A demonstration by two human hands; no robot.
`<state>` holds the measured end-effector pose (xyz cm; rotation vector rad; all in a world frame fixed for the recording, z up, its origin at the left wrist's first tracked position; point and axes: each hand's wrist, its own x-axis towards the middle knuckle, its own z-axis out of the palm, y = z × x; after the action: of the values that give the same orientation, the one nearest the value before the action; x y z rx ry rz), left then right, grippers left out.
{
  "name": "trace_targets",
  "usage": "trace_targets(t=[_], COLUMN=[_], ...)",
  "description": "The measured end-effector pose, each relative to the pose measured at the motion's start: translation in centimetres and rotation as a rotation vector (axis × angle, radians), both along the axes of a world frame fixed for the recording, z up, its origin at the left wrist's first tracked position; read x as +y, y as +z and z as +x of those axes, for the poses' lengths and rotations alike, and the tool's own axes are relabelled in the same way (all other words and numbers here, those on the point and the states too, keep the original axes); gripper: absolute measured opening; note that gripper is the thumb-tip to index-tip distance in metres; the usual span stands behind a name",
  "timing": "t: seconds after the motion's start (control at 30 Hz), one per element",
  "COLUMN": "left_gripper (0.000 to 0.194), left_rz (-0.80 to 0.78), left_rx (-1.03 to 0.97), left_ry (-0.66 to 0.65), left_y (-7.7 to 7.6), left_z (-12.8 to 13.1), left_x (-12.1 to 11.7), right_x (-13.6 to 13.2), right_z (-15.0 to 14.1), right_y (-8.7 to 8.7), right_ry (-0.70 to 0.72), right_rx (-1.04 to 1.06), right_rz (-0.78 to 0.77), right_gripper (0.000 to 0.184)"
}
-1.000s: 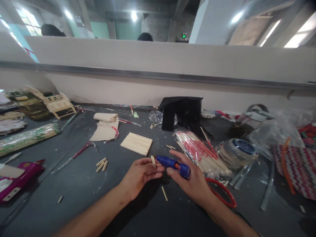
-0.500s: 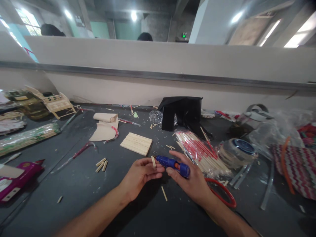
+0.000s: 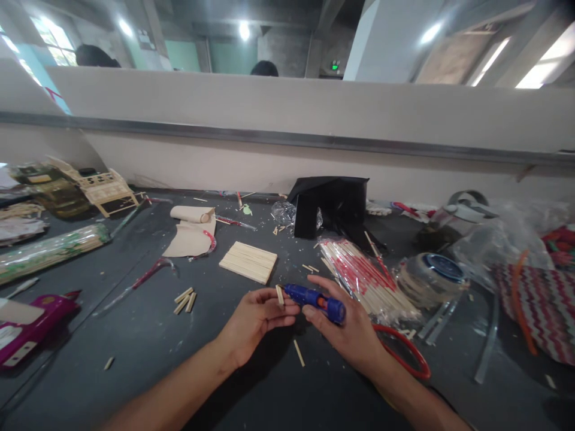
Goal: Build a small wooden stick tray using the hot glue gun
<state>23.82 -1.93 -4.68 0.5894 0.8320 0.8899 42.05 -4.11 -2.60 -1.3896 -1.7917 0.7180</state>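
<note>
Barely anything moved vs half a second ago: both hands hold the same pose, no object visibly displaced. Nearest, loose stick (image 3: 299, 352) flat on the worktop (image 3: 148, 353), just below the hands. Left hand (image 3: 257, 320): fingers pinching a short wooden piece (image 3: 280, 295), held up over the worktop. Right hand (image 3: 345, 323): fingers wrapped around a blue glue gun (image 3: 309, 295), nozzle pointing left, right at the wooden piece; can't tell if they touch. Red loop (image 3: 421, 359) by the right wrist. Magenta tool (image 3: 47, 323) at near left. Short sticks (image 3: 185, 299) in a small group left of the hands. Farther, flat stick panel (image 3: 248, 261) beyond the left hand; plastic-wrapped bundle of red-marked sticks (image 3: 363, 275) beyond the right hand, jar with blue lid (image 3: 433, 275) right of it. Farther still, partly unrolled brown paper (image 3: 191, 230) left of center, black folded item (image 3: 332, 203) right of center, small wooden model (image 3: 108, 190) far left. Pale partition (image 3: 287, 108) at the back, tops of two heads showing over it.
</note>
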Motion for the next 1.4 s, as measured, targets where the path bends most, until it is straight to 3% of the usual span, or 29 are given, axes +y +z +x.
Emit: trace_targets(t=[0.8,1.4], left_gripper=[0.017,0.016], left_rz=[0.011,-0.063], left_rx=[0.012,0.006], left_ry=[-0.005,0.024], left_y=[-0.38,0.52], left_z=[-0.07,0.19], left_x=[-0.11,-0.01], right_x=[0.02,0.08], right_z=[0.07,0.21], right_y=[-0.38,-0.55], right_ry=[-0.004,0.002], right_rx=[-0.026,0.01], right_rz=[-0.013,-0.023], right_gripper=[0.044,0.045])
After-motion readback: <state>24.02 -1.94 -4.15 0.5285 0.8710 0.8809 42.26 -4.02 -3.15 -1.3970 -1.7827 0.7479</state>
